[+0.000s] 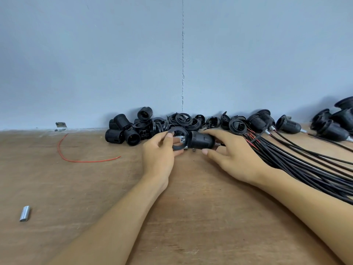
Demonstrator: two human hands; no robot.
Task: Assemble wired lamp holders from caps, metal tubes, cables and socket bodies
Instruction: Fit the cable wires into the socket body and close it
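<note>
My left hand [159, 152] pinches a black ring-shaped collar [176, 148] at the open end of a black socket body [200, 139]. Inside the ring, white and metal terminal parts show. My right hand [232, 156] grips the socket body from the right, fingers over its top and thumb below. Both hold the piece just above the wooden table [95, 188], in front of a heap of loose black socket bodies and rings [152, 125] along the wall.
A bundle of black cables [305, 165] fans out to the right under my right forearm. Finished wired holders [288, 124] lie at the far right. A loose red wire [76, 159] and a metal tube [24, 213] lie at the left.
</note>
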